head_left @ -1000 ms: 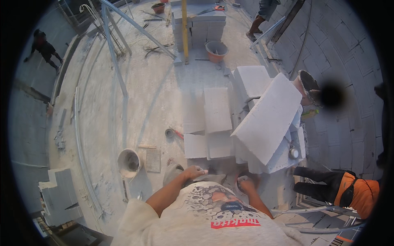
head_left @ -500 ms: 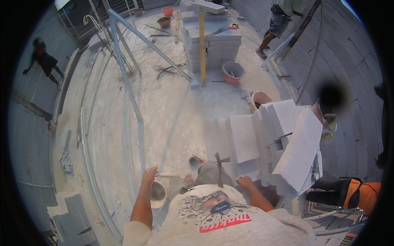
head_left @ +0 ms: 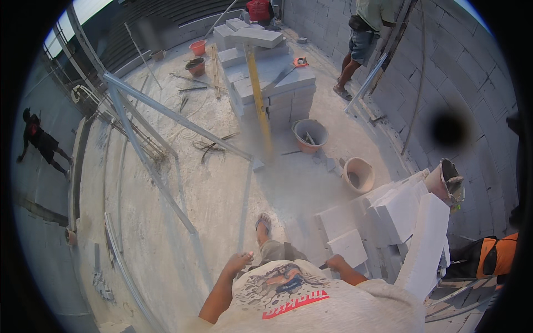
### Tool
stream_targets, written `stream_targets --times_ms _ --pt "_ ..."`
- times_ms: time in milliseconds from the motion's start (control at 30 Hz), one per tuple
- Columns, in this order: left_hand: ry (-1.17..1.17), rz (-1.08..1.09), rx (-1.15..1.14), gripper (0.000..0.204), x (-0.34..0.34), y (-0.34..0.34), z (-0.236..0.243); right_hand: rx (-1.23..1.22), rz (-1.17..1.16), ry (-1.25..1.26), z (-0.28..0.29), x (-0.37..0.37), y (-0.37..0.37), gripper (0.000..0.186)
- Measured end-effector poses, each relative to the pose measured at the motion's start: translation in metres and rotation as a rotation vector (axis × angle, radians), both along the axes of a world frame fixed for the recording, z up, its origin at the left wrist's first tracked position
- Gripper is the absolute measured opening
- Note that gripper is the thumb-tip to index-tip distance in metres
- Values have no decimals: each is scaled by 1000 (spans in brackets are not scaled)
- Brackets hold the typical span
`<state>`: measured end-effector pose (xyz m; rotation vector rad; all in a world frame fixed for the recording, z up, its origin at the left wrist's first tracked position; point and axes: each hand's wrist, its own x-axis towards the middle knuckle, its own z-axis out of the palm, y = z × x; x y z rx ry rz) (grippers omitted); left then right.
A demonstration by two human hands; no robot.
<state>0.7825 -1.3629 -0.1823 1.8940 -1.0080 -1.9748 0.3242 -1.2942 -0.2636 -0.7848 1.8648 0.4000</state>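
Both my hands hang near the lower middle, at either side of my printed shirt. My left hand (head_left: 239, 262) is closed, its fingers curled; what it holds, if anything, is hidden. Closed too is my right hand (head_left: 336, 263), with a small dark piece (head_left: 323, 266) sticking out at its inner side; I cannot make out what it is. Just beyond and right of that hand lie pale building blocks (head_left: 347, 247). A long block (head_left: 426, 241) leans on the pile farther right. My sandalled foot (head_left: 264, 223) shows ahead on the dusty floor.
A block stack (head_left: 277, 91) stands ahead, with a yellow level (head_left: 257, 94) leaning on it and a handsaw (head_left: 280, 76) on top. Buckets (head_left: 308, 145) stand right of it. Metal props (head_left: 177, 116) slant across the left. Several people work around, one (head_left: 491, 258) close at right.
My view has shifted forward, and the stack and buckets appear closer to me. My foot has come into sight. Both hands now sit lower in the picture, and the left one is closer to my body.
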Motion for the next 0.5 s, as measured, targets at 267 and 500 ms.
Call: stream_targets --times_ms 267,500 --pt "-211 193 -311 49 46 -313 9 -832 -111 -29 182 23 -293 43" --pt "-118 -241 -666 57 -178 -574 29 -697 -495 262 202 -34 -286 40"
